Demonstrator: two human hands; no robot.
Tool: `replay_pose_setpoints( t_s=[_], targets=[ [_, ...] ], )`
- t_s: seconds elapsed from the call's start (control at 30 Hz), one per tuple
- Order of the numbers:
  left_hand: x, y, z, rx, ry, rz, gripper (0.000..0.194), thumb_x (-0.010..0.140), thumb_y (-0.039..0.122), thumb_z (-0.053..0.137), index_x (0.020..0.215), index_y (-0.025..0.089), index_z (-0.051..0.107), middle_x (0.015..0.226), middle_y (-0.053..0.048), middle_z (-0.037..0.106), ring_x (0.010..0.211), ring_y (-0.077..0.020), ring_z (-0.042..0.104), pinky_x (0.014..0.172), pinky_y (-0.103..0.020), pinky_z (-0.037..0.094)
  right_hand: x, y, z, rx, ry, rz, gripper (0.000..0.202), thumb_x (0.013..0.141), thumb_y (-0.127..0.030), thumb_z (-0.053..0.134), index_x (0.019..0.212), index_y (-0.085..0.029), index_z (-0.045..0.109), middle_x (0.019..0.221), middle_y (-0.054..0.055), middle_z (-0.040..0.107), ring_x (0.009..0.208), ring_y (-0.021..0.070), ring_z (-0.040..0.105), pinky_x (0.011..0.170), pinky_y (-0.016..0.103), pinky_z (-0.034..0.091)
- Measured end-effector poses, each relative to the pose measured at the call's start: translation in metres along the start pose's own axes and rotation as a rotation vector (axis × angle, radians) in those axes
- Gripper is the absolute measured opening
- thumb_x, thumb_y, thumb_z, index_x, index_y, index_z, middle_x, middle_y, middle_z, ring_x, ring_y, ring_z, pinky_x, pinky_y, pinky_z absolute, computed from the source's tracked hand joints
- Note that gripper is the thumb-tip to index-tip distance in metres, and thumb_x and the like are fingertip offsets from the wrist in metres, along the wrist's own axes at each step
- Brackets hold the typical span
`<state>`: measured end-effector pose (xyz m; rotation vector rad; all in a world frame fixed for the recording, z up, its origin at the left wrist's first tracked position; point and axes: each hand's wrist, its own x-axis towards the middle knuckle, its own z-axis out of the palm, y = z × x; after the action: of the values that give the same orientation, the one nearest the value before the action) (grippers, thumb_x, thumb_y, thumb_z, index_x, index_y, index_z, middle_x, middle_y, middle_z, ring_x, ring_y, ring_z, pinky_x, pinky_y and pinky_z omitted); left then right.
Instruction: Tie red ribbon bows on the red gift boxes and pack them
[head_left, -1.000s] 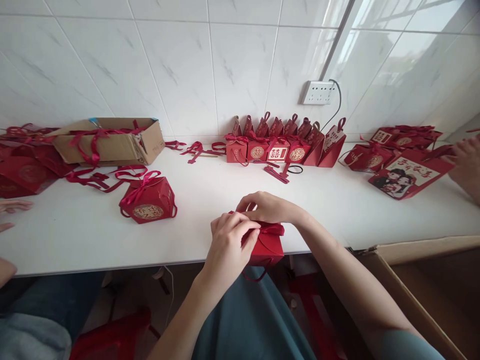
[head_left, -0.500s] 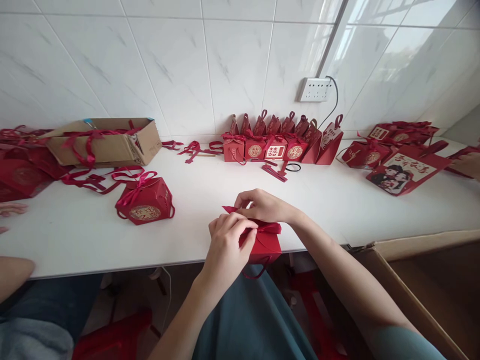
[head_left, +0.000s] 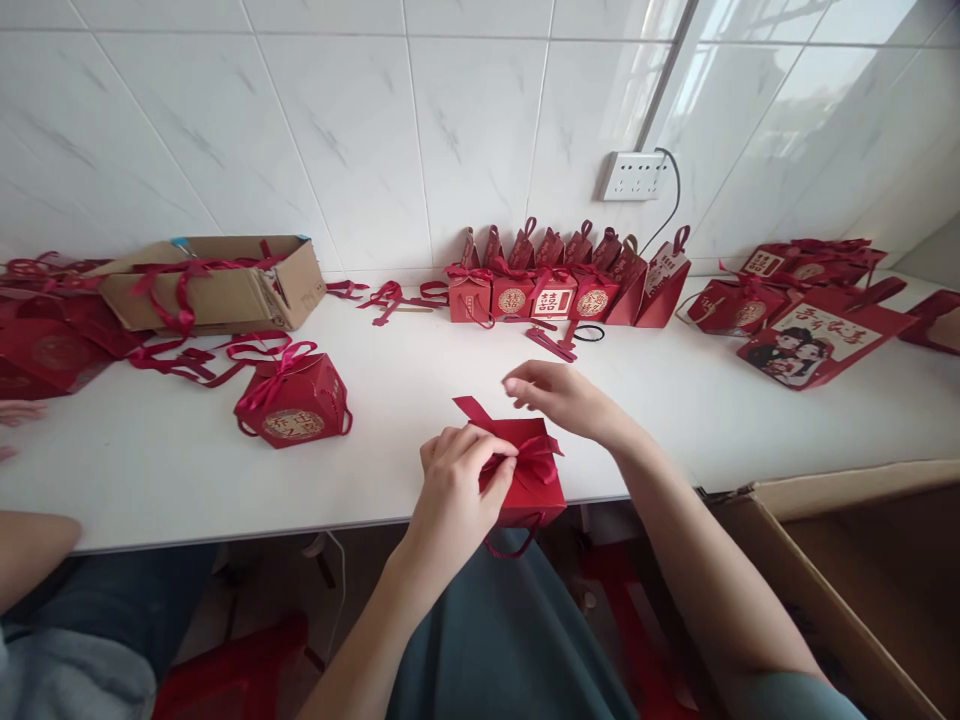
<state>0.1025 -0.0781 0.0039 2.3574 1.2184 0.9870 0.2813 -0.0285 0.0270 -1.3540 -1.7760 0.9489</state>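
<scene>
Fingertips (head_left: pixel 501 449) of our left hand (head_left: pixel 454 475) pinch the red ribbon bow (head_left: pixel 538 462); our right hand (head_left: pixel 562 398), loosely curled, holds nothing visible. Beneath, the gift box (head_left: pixel 543 497) sits at the near table edge (head_left: pixel 300 526); tugging too hard could topple it.

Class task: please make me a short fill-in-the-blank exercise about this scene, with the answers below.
1. The left hand pinches the bow on a box coloured ____.
2. The right hand holds ____.
3. The tabletop is ____ in colour.
4. The cardboard box with ribbons stands toward the picture's ____ side.

Missing words: red; nothing; white; left.
</scene>
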Motion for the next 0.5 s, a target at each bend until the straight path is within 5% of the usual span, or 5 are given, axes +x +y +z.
replay_pose_setpoints(
  t_s=[0.1, 0.3, 0.5],
  targets=[
    [0.001, 0.000, 0.000, -0.016, -0.011, 0.001, 0.011, 0.085, 0.015, 0.052, 0.084, 0.023, 0.060, 0.083, 0.000, 0.064, 0.084, -0.0177, 0.056, 0.083, -0.036, 0.038, -0.024, 0.022, -0.012, -0.018, 0.063, 0.104, 0.047, 0.081, -0.060, 0.050, 0.086, -0.016, 0.064, 0.083, 0.007, 0.065, 0.079, 0.0199, 0.060, 0.070, 0.032, 0.046],
    [0.002, 0.000, 0.000, -0.030, -0.019, 0.003, 0.010, 0.085, 0.016, 0.052, 0.084, 0.022, 0.060, 0.083, 0.000, 0.064, 0.083, -0.0176, 0.056, 0.083, -0.037, 0.038, -0.064, 0.046, -0.001, 0.352, -0.180, 0.254, 0.052, 0.079, -0.065, 0.049, 0.081, -0.015, 0.063, 0.081, 0.007, 0.063, 0.081, 0.0198, 0.059, 0.077, 0.037, 0.046],
    [0.002, 0.000, -0.001, -0.034, -0.045, -0.008, 0.011, 0.084, 0.015, 0.051, 0.089, 0.023, 0.059, 0.085, -0.001, 0.065, 0.084, -0.0186, 0.056, 0.083, -0.037, 0.038, -0.053, 0.037, -0.009, 0.409, 0.035, 0.206, 0.035, 0.074, -0.051, 0.066, 0.069, -0.017, 0.057, 0.065, 0.000, 0.057, 0.065, 0.0132, 0.051, 0.068, 0.030, 0.041]
  ],
)
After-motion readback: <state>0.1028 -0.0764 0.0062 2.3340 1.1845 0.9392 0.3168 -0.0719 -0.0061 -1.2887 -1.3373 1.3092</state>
